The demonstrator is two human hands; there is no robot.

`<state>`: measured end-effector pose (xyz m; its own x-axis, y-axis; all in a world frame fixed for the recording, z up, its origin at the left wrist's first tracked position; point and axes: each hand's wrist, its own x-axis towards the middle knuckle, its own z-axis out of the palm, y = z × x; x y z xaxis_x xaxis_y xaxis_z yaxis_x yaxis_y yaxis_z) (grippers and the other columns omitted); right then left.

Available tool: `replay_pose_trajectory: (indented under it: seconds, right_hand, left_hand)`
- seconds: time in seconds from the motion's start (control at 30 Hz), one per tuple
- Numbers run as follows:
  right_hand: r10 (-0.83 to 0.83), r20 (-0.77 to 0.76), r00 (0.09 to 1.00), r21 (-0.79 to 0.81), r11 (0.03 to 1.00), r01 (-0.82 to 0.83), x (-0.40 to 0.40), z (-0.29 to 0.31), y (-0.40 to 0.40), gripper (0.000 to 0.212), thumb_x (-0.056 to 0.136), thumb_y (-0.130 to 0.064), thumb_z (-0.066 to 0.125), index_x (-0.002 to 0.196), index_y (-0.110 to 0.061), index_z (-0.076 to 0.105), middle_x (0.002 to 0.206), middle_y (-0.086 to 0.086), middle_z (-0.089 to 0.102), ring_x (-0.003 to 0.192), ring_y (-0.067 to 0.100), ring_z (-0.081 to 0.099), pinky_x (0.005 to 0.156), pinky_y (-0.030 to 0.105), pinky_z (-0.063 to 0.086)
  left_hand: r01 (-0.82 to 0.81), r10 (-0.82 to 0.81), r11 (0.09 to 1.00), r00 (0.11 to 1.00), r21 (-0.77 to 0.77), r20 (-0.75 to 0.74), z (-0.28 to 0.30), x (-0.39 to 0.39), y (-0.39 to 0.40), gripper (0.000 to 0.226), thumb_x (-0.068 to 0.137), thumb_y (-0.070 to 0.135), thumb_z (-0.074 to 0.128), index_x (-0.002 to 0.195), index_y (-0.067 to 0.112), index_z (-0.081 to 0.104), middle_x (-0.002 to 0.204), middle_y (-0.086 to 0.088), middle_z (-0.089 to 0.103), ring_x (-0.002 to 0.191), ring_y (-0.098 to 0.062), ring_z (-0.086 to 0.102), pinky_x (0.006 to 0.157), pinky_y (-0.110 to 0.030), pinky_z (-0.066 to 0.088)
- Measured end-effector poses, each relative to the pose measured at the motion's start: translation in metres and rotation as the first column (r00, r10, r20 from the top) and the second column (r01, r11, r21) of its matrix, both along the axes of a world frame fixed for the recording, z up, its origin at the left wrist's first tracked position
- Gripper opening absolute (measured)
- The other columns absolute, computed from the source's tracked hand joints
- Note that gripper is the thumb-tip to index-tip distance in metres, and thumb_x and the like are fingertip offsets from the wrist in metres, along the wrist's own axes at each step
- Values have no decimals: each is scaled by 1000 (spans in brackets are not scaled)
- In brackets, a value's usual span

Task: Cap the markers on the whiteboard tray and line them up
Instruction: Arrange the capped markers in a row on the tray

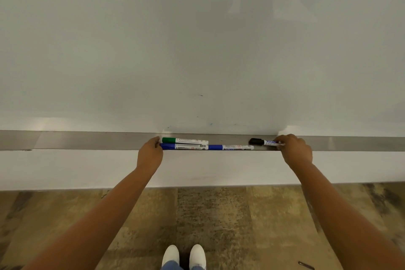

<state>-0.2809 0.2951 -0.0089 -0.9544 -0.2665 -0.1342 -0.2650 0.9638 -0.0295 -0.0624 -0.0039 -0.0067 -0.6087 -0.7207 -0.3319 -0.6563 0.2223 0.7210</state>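
Note:
A long metal whiteboard tray point(87, 141) runs across the view. On it lie a green-capped marker point(185, 140), a blue-capped marker point(184, 146) just in front of it, and a second blue-capped marker point(231, 147) end to end with the first. Further right lies a black-capped marker point(263, 142). My left hand point(150, 153) rests its fingertips against the cap ends of the green and first blue marker. My right hand point(295, 149) pinches the right end of the black-capped marker, hiding that end.
The whiteboard point(197, 50) rises behind the tray, with a few faint ink specks. Below the tray is a white wall strip, then a wood-patterned floor point(219, 215). My white shoes point(184, 255) stand at the bottom. A small dark clip point(306, 265) lies on the floor at right.

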Motion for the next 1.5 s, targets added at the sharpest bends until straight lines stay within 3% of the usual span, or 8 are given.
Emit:
replay_pose_trajectory:
  seconds: [0.37,0.47,0.63,0.73,0.93,1.13,1.33,1.5]
  right_hand:
    - [196,-87,977,-104,973,-205,16,4,-31,25,89,-14,51,110,-22,62,112,6,64,97,31,55,77,38,45]
    - [295,-92,951,-44,953,-300,25,5,-50,26,91,-19,50,113,-25,61,114,3,63,101,29,54,79,37,42]
    - [358,-29,933,-27,933,-358,35,0,-63,29,93,-20,41,115,-28,59,117,1,61,105,26,53,87,38,40]
    - [289,-37,957,-126,948,-292,35,-3,-60,27,93,-20,44,113,-21,63,114,6,62,102,28,55,84,39,43]
    - [-95,55,994,-428,897,109,32,-2,-41,27,92,-13,44,88,-3,68,91,21,67,71,29,54,64,30,40]
    - [-49,121,991,-454,885,99,40,-4,-50,27,94,-13,44,101,-4,68,94,17,69,72,22,52,67,27,41]
    - [-46,143,989,-455,884,107,45,-9,-60,28,93,-11,43,105,-7,68,96,15,71,72,21,53,63,27,39]
    - [-51,167,985,-465,877,124,43,-13,-58,28,93,-12,43,107,-9,67,98,14,71,87,28,59,65,26,40]
  left_hand:
    - [4,-4,1000,1000,5,2,-3,0,-2,37,94,9,32,130,6,43,127,-19,55,108,-32,54,83,-31,41]
    - [-6,6,1000,1000,5,2,-2,0,-1,37,94,8,32,130,5,42,129,-19,54,111,-33,52,90,-35,42]
    - [10,-10,1000,1000,16,-11,-4,-1,-3,39,93,5,31,128,9,47,126,-17,57,101,-30,55,78,-28,38]
    - [11,-11,1000,1000,15,-18,-4,-2,-5,41,90,3,30,125,10,50,122,-16,59,87,-25,53,69,-27,41]
    - [-24,25,999,999,37,-35,-2,-3,-5,40,90,2,32,123,10,53,121,-17,60,85,-22,50,74,-29,37]
    - [-17,18,999,999,39,-34,-2,-5,-5,42,87,0,31,121,9,54,114,-19,63,73,-23,49,50,-22,34]
    - [-42,44,996,999,77,-30,-3,-6,-4,42,88,1,31,123,9,52,116,-19,61,65,-19,47,48,-22,31]
    - [-57,60,995,998,80,-33,-3,-6,-3,42,88,1,31,124,9,51,116,-20,61,60,-14,45,48,-22,32]
